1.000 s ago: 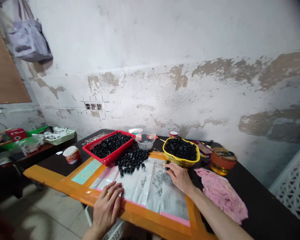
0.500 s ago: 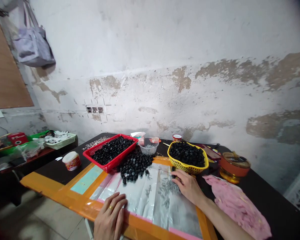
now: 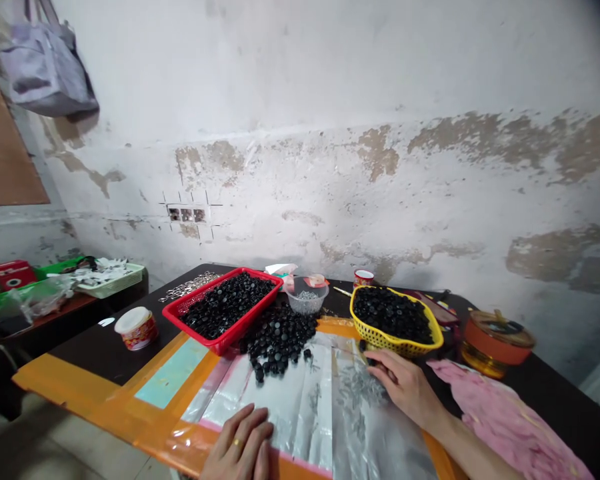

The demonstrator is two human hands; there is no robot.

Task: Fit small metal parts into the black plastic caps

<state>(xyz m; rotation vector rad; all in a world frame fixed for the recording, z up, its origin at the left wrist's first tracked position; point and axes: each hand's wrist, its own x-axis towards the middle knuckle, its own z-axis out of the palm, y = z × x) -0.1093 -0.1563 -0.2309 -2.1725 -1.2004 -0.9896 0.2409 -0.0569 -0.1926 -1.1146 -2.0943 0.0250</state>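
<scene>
My right hand (image 3: pixel 405 388) is at the near side of the yellow basket (image 3: pixel 397 345), its fingers drawn together in a pinch. At the fingertips shows a small black round piece (image 3: pixel 363 346), like a button or cap; the grip itself is partly hidden. My left hand (image 3: pixel 241 445) lies with fingers stretched on the near edge of the taped board (image 3: pixel 155 433), holding nothing. Beyond it, a pile of black round pieces (image 3: pixel 280 337) spreads over the plastic-covered surface. More such pieces fill the yellow basket and the red basket (image 3: pixel 225 345).
A clear tub (image 3: pixel 307 301) with small metallic bits stands behind the pile. On the left is a white-lidded cup (image 3: pixel 137 328). To the right are a pink cloth (image 3: pixel 510 420) and an amber jar (image 3: pixel 497 341). Metal pieces (image 3: pixel 190 287) lie behind the red basket.
The camera view has shifted, so the table things sit further right or lower in the picture. Both hands keep nearly the same places on the board.
</scene>
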